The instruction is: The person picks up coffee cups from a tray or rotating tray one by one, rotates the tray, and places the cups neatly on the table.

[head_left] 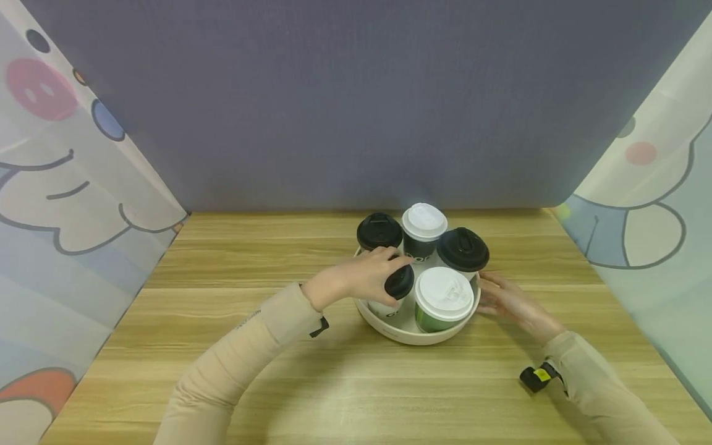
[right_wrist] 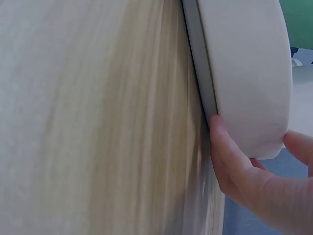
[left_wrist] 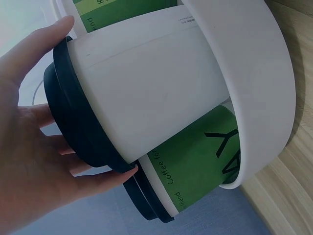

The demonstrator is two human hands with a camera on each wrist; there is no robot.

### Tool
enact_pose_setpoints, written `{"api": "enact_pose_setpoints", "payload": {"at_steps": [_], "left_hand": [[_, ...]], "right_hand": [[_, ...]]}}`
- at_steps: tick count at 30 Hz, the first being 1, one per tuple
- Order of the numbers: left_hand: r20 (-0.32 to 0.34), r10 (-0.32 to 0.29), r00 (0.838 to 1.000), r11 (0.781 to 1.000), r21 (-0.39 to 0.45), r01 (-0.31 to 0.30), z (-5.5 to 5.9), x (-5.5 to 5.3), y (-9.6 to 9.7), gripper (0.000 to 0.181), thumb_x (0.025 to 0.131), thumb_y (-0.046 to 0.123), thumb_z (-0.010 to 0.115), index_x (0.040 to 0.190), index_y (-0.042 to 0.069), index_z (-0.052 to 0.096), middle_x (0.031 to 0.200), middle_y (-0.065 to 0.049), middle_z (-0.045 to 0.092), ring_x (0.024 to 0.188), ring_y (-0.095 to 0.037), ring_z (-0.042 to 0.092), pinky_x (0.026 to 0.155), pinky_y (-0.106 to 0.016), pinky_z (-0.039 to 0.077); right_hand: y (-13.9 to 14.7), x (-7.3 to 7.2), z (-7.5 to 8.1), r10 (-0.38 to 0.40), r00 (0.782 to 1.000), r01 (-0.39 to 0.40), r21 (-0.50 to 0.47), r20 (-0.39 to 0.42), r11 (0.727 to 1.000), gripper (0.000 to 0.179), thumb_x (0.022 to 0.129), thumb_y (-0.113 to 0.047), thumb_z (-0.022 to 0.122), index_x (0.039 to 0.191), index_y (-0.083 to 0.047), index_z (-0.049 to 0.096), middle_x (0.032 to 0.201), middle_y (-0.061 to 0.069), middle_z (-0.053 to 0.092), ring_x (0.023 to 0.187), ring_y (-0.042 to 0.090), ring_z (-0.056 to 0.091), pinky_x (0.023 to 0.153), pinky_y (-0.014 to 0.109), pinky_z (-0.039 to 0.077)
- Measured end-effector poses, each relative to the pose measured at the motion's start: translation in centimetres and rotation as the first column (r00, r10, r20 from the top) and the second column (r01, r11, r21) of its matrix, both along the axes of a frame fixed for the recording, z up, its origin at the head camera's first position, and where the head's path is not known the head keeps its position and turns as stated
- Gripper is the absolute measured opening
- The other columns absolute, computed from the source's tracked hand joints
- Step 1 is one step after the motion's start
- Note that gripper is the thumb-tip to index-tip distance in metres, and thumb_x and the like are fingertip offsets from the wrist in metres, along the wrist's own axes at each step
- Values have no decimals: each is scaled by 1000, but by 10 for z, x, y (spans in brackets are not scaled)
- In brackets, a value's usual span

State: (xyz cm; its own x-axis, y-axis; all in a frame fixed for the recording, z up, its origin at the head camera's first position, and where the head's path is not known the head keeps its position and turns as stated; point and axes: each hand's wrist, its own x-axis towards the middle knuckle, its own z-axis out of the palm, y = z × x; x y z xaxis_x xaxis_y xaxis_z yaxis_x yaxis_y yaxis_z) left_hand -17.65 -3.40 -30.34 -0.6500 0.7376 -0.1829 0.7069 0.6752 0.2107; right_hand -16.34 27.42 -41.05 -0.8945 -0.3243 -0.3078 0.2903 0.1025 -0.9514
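Note:
A round white tray point(head_left: 413, 337) stands on the table with several lidded paper coffee cups in it. At its front left, my left hand point(head_left: 364, 278) grips a white paper cup point(left_wrist: 146, 83) by its black lid point(head_left: 399, 282). The thumb and fingers spread around the lid's edge in the left wrist view. My right hand point(head_left: 512, 305) holds the tray's right side, thumb at the rim and fingertips low by the base in the right wrist view. Beside that hand are a green cup with a white lid point(head_left: 445, 293) and a cup with a black lid point(head_left: 463, 248).
Toward the tray's back stand a dark cup with a white lid point(head_left: 424, 222) and another black-lidded cup point(head_left: 379, 232). A grey panel point(head_left: 356, 111) rises behind the wooden table point(head_left: 239, 259). Cartoon-printed curtains point(head_left: 67, 167) hang at both sides.

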Motion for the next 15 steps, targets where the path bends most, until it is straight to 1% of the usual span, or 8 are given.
{"api": "enact_pose_setpoints", "payload": {"at_steps": [5,9,15], "left_hand": [[-13,-17,1000,1000,-2,17,0,0,2,83,70,41,69,138,15,29,135,-12,33,121,-26,33,94,-44,34],[-27,-33,999,999,6,33,1,-2,3,80,69,40,71,134,13,35,129,-11,38,116,-27,38,89,-42,39],[-55,-52,997,999,3,52,1,-4,4,74,67,44,71,127,15,40,122,-9,42,110,-26,41,84,-41,42]], "right_hand": [[0,0,0,-8,1000,8,0,0,1000,70,95,-26,37,136,9,-7,133,39,14,95,9,55,86,34,44],[-1,0,0,-14,1000,14,3,5,1000,69,95,-26,37,136,9,-7,133,38,15,94,9,55,86,33,44],[-1,0,0,-8,1000,8,21,-7,1000,69,95,-27,37,136,9,-5,133,38,17,95,10,55,85,33,45]]}}
